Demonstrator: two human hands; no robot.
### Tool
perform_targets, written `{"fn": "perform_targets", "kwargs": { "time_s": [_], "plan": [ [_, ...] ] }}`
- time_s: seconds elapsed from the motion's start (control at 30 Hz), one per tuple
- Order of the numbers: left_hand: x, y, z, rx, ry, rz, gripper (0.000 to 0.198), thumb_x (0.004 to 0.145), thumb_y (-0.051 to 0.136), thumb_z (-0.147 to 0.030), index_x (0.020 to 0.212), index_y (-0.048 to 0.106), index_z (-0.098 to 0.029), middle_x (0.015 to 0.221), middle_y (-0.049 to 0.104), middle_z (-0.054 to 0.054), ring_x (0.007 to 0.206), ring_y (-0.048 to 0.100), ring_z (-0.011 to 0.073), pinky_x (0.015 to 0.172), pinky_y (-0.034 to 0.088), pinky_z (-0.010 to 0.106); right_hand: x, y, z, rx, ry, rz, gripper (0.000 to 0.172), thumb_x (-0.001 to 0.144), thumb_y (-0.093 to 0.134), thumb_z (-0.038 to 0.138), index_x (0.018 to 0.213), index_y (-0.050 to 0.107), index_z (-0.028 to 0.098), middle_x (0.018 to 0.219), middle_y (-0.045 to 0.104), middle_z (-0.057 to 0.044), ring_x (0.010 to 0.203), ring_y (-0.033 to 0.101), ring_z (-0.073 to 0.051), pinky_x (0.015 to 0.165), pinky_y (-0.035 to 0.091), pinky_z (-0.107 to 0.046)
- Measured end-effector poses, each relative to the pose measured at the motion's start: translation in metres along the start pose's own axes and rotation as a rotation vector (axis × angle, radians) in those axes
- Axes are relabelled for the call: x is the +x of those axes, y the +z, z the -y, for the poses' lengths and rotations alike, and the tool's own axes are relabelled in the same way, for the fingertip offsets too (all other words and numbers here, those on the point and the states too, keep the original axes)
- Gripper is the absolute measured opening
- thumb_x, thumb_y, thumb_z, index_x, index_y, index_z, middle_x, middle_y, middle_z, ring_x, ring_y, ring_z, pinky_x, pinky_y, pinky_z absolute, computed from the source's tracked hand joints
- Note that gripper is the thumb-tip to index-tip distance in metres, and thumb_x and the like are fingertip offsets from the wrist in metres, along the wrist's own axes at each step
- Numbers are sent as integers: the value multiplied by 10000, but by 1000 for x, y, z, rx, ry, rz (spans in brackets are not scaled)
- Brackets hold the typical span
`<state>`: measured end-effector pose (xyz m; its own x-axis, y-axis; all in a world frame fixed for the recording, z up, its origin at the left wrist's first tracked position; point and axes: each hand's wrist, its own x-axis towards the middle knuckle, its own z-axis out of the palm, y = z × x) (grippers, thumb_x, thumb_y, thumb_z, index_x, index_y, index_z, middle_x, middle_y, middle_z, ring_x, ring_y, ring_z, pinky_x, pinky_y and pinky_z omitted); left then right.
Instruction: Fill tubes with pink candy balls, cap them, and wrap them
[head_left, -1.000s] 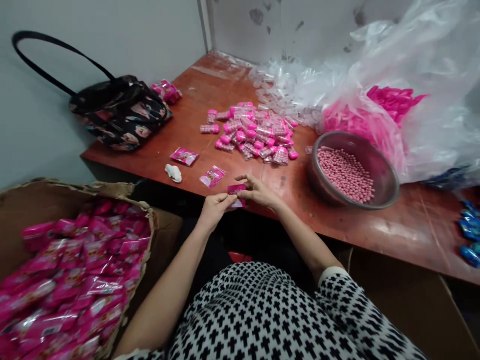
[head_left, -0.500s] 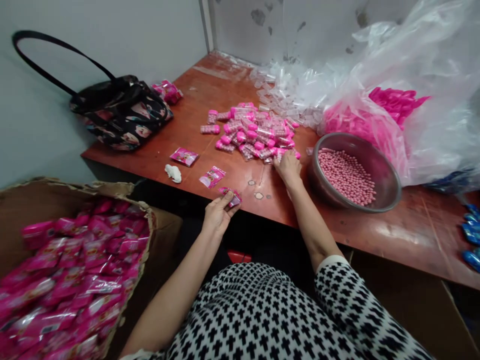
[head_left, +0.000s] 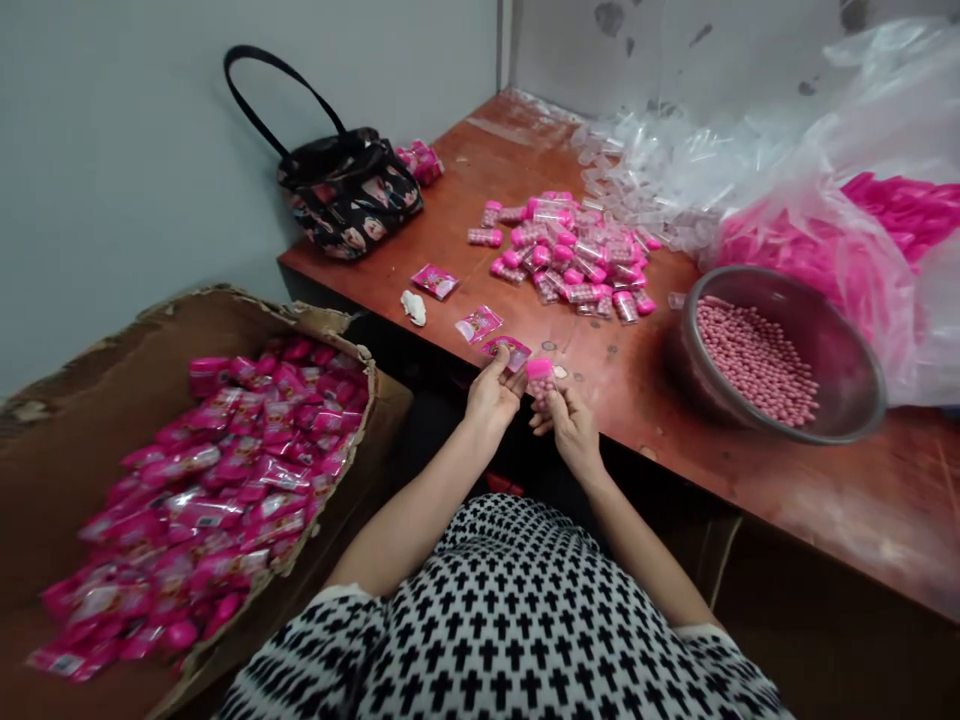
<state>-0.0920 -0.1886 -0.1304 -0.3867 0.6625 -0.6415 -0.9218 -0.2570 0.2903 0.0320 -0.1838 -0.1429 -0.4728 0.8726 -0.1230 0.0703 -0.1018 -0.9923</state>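
My right hand (head_left: 576, 428) pinches a small clear bottle (head_left: 539, 373) with a pink cap and pink beads inside, held upright just off the table's front edge. Close beside it, my left hand (head_left: 491, 402) grips a printed pink packet (head_left: 513, 351) between thumb and fingers. Its fingers come near the bottle. Two more flat pieces, a packet (head_left: 478, 324) and another pink packet (head_left: 435, 281), lie on the table to the left. Farther back is a heap of filled pink-capped bottles (head_left: 562, 250).
At right stands a grey bowl (head_left: 862, 390) of pink beads (head_left: 757, 360). Behind it are plastic bags (head_left: 817, 240) with pink pieces and loose clear tubes (head_left: 637, 190). A torn carton (head_left: 75, 380) of filled packets (head_left: 232, 500) is at lower left, a floral handbag (head_left: 349, 195) behind.
My right hand has come back from the heap toward my left hand, bringing a bottle. The left hand still has the packet. The camera view has swung left.
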Motion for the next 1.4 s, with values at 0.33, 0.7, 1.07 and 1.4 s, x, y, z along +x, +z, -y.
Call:
{"fn": "perform_targets", "kwargs": {
  "time_s": [0.33, 0.7, 1.07, 1.4],
  "plan": [
    [-25, 18, 42, 300, 46, 236, 192, 677, 756, -198, 695, 581, -121, 633, 630, 2, 564, 613, 95, 601, 500, 211, -17, -30, -2, 210, -25, -115, 344, 805, 529, 512, 908, 527, 184, 703, 599, 12, 481, 572, -77, 440, 515, -203],
    [-74, 50, 75, 588, 124, 395, 175, 676, 748, -203, 731, 607, -116, 610, 650, 13, 530, 619, 118, 572, 521, 237, -43, -59, 14, 297, -270, -231, 365, 837, 489, 499, 1007, 530, 178, 669, 593, 26, 488, 584, -76, 461, 514, -192],
    [-69, 63, 87, 782, 201, 560, 285, 590, 804, -263, 772, 626, -134, 687, 689, 28, 591, 643, 129, 526, 512, 192, -47, -73, 23, 1, -312, -352, 309, 879, 446, 418, 1115, 528, 237, 795, 617, -23, 668, 615, -133, 619, 504, -243],
    [-32, 78, 84, 989, 42, 436, 47, 657, 687, -150, 635, 666, -114, 649, 693, 48, 546, 633, 152, 511, 563, 224, -11, -81, 10, 404, -145, -125, 344, 852, 434, 504, 972, 497, 189, 701, 588, -2, 533, 588, -127, 508, 515, -269]
  ]
}}
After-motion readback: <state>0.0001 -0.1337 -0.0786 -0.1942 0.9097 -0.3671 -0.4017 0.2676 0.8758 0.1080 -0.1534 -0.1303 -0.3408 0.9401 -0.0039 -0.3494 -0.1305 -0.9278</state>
